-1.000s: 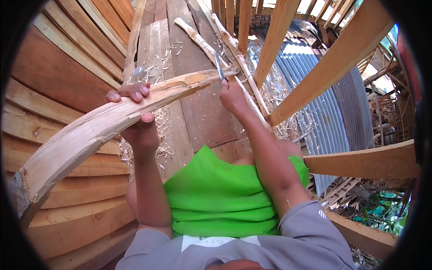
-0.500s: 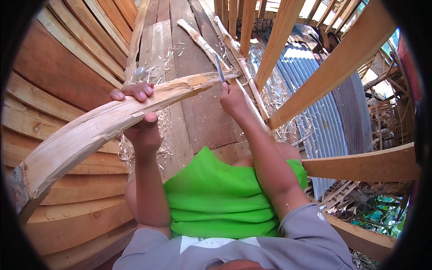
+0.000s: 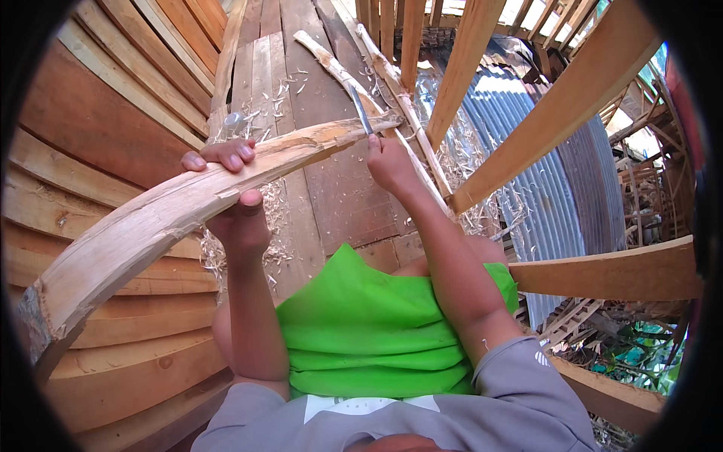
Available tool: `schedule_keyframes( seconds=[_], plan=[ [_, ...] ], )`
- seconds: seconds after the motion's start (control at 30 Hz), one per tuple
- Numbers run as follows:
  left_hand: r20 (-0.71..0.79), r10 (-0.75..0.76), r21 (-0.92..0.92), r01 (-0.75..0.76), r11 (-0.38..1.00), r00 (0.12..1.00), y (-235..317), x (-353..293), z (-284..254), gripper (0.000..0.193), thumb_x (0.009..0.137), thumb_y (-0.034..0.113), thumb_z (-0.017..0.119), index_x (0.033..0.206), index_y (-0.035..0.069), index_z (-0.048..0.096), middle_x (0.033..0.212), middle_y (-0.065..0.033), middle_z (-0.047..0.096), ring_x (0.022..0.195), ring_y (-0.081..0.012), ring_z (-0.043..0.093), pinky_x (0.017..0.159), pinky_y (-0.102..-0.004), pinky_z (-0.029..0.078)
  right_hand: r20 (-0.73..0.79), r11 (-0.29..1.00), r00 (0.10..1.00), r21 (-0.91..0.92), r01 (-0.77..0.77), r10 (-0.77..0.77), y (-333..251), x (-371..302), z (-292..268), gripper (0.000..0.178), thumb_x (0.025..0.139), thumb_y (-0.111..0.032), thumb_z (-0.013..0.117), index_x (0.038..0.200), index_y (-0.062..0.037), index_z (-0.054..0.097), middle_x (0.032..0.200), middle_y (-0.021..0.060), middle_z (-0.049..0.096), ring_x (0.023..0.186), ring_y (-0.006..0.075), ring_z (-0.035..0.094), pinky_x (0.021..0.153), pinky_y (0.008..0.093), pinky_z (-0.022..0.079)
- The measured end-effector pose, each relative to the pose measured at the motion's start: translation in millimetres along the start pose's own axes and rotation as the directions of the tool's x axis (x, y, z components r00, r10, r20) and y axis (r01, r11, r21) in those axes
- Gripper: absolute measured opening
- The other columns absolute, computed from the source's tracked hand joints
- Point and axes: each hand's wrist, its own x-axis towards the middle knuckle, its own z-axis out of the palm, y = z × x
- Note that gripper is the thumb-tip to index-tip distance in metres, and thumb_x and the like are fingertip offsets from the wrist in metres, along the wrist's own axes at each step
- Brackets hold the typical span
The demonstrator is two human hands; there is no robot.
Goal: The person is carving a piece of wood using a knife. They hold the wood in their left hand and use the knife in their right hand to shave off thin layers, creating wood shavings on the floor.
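Observation:
A long, pale piece of wood [image 3: 162, 216] slants from the lower left up to the middle, thick at the near end and tapering at the far one. My left hand [image 3: 237, 196] grips its middle from below, fingers over the top edge and thumb on the near side. My right hand [image 3: 392, 163] is closed around a knife, whose handle the fist hides. The knife blade [image 3: 359, 110] points up and away, lying against or just over the wood's narrow tip. I cannot tell whether its edge touches.
Two peeled sticks [image 3: 393, 79] lie on the plank floor [image 3: 339, 192] beyond the tip. Curled shavings [image 3: 275, 226] litter the boards. A plank wall [image 3: 90, 113] rises on the left; wooden posts [image 3: 557, 113] and corrugated metal sheets [image 3: 512, 162] stand right. A clear, roundish object [image 3: 234, 121] sits behind my left hand.
The knife blade has tilted slightly to the left and its tip has shifted left. My left hand and the wood have hardly moved.

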Motion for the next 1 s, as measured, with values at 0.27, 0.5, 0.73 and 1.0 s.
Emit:
schedule_keyframes(
  seconds=[0.27, 0.5, 0.73, 1.0],
  plan=[
    [-0.018, -0.02, -0.019, 0.02, 1.0, 1.0, 0, -1, 1, 0.066, 0.073, 0.034, 0.086, 0.116, 0.019, 0.037, 0.098, 0.0019, 0.048, 0.103, -0.0175, 0.05, 0.107, -0.0429, 0.037, -0.037, 0.996, 0.999, -0.087, -0.001, -0.002, -2, -2, -2, 0.048, 0.099, -0.031, 0.04, 0.077, 0.0066, 0.06, 0.077, 0.0295, 0.062, 0.083, 0.0436, 0.063, 0.078, 0.051, 0.045],
    [-0.011, 0.004, -0.032, -0.004, 0.999, 1.0, -1, 0, -1, 0.065, 0.077, 0.026, 0.084, 0.114, 0.016, 0.032, 0.099, -0.0016, 0.047, 0.101, -0.0185, 0.05, 0.105, -0.0444, 0.037, 0.002, 0.998, 0.998, -0.03, -0.059, 0.059, -6, -6, -4, 0.048, 0.1, -0.031, 0.039, 0.079, 0.0064, 0.061, 0.077, 0.0286, 0.062, 0.08, 0.0446, 0.062, 0.076, 0.0507, 0.045],
    [-0.01, -0.02, -0.028, 0.02, 0.999, 1.0, 0, -1, 1, 0.068, 0.073, 0.033, 0.086, 0.117, 0.02, 0.036, 0.098, 0.0019, 0.048, 0.104, -0.0181, 0.05, 0.107, -0.0435, 0.036, -0.113, 0.99, 0.983, -0.035, 0.139, -0.142, 11, -1, 11, 0.048, 0.102, -0.032, 0.04, 0.073, 0.0048, 0.052, 0.059, 0.0177, 0.051, 0.056, 0.0289, 0.049, 0.059, 0.0435, 0.04],
    [-0.023, -0.026, -0.024, 0.025, 0.999, 0.999, 1, -2, -1, 0.068, 0.071, 0.033, 0.087, 0.116, 0.02, 0.038, 0.098, 0.0018, 0.05, 0.104, -0.0185, 0.051, 0.108, -0.0443, 0.037, -0.072, 0.996, 0.994, 0.02, 0.086, -0.084, -16, -18, 10, 0.049, 0.102, -0.03, 0.038, 0.071, 0.0047, 0.054, 0.059, 0.0163, 0.052, 0.056, 0.0256, 0.052, 0.059, 0.044, 0.041]
  ],
)
